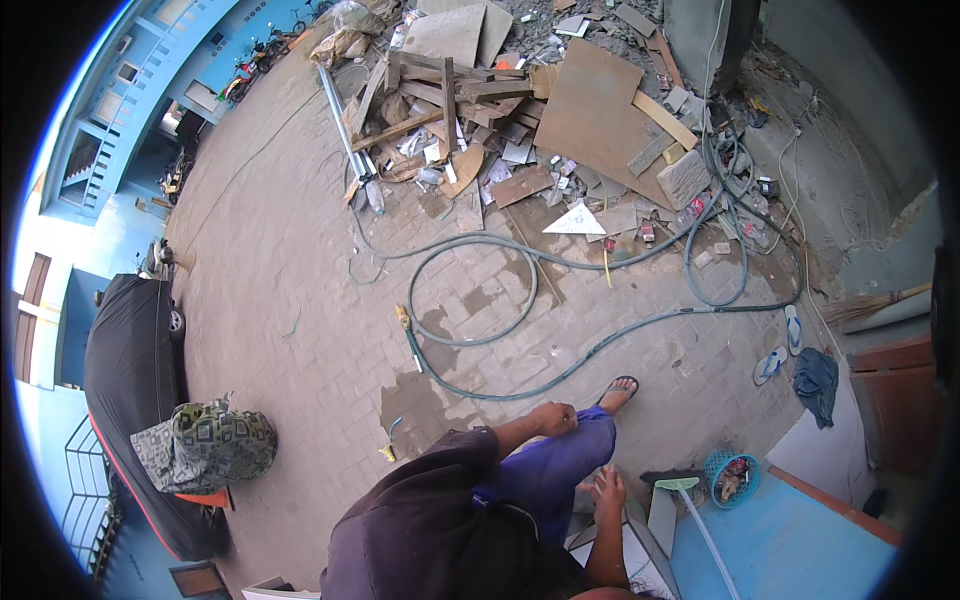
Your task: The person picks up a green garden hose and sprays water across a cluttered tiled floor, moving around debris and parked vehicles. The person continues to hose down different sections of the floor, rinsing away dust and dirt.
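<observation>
1. If I stand up fast, my foot point(620, 388) could catch the hose point(470, 340), as it loops on the floor point(300, 300) just in front of me.
2. The wet patch point(415, 400) near my foot could make my sandal slip.
3. The slab point(660, 518) by my right leg looks tilted. I think it could tip if I lean on it.
4. My left grip point(555, 418) is curled up small. It holds nothing and just rests on my knee point(580, 440).
5. My right grip point(607, 490) is wide, with the fingers spread. It sits low by my leg, close to the top of the slab. I cannot tell if it touches the slab or only my leg.
6. The basket point(712, 468) and the long handle point(705, 530) are near my right side, out of my grip.
</observation>
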Tool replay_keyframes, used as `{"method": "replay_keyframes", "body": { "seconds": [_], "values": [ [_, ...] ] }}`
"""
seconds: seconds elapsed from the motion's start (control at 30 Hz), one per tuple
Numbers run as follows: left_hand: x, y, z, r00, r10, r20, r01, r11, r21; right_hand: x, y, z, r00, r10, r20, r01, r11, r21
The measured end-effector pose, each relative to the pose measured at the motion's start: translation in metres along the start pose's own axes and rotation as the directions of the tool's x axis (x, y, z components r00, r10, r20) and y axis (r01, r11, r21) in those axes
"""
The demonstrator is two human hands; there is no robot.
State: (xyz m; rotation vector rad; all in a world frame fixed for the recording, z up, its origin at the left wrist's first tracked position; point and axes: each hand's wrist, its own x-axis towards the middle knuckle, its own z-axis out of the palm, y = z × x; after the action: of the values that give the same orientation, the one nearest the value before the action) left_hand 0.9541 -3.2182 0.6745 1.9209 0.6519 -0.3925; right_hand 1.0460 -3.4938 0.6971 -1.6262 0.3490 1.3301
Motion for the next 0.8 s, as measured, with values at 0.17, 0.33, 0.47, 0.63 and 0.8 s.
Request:
{"method": "replay_keyframes", "body": {
  "seconds": [0.17,0.33,0.47,0.63,0.8],
  "values": [
    [0.021,0.008,-0.019,0.986,-0.153,0.071,0.149,0.987,0.065,-0.015,0.047,-0.045,0.956,0.290,-0.048,-0.290,0.957,0.003],
    [0.087,0.014,0.002,0.969,-0.145,0.202,0.128,0.987,0.095,0.018,0.042,-0.111,0.860,0.474,-0.190,-0.456,0.880,0.131],
    [0.152,0.037,0.029,0.990,-0.039,0.133,0.020,0.989,0.144,0.072,-0.017,-0.150,0.882,0.392,-0.261,-0.344,0.915,0.213],
    [0.225,0.087,0.042,0.962,-0.178,0.207,0.192,0.980,-0.050,0.131,-0.098,-0.117,0.901,0.181,-0.395,-0.062,0.953,0.296],
    [0.264,0.117,0.085,0.992,0.109,-0.062,-0.123,0.946,-0.299,0.189,-0.133,-0.113,0.956,-0.168,-0.241,0.252,0.889,0.381]
  ]
}}
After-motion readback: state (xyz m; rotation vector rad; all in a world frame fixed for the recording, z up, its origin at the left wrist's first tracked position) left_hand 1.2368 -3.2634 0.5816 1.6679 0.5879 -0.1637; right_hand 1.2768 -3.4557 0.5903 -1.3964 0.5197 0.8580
